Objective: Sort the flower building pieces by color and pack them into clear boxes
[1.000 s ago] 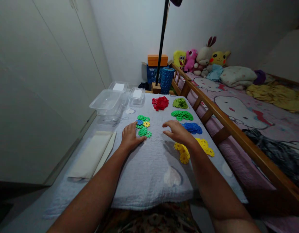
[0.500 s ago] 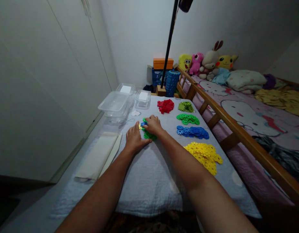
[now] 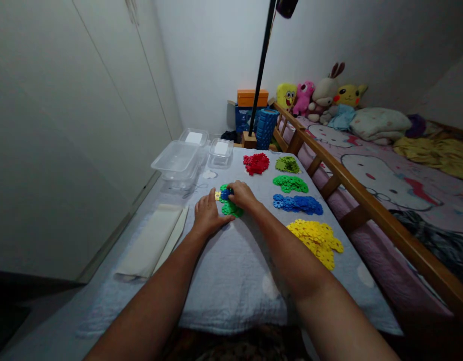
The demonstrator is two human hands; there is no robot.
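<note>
Between my hands lies a small mixed group of flower-shaped plastic discs: green discs (image 3: 231, 207), blue discs (image 3: 226, 194) and a yellow disc (image 3: 218, 195). My left hand (image 3: 207, 213) rests on the cloth at the left of this group, thumb stretched out towards the green discs, holding nothing. Bent over the group from the right, my right hand (image 3: 242, 194) has its fingertips closed at the edge of the blue discs. Its fingers partly cover the pieces beneath. Sorted heaps sit to the right: red discs (image 3: 256, 164), olive discs (image 3: 287, 164), green heap (image 3: 290, 184), blue heap (image 3: 298, 204) and yellow heap (image 3: 317, 240).
Clear plastic boxes (image 3: 176, 156) stand at the table's back left, with a smaller lidded box (image 3: 221, 153) beside them. A folded beige cloth (image 3: 152, 240) lies at the left. The wooden bed rail (image 3: 352, 200) runs along the right edge. A black pole (image 3: 260, 70) rises behind.
My right hand has shifted slightly right and towards me, uncovering more of the blue discs. My left hand stays in nearly the same place.
</note>
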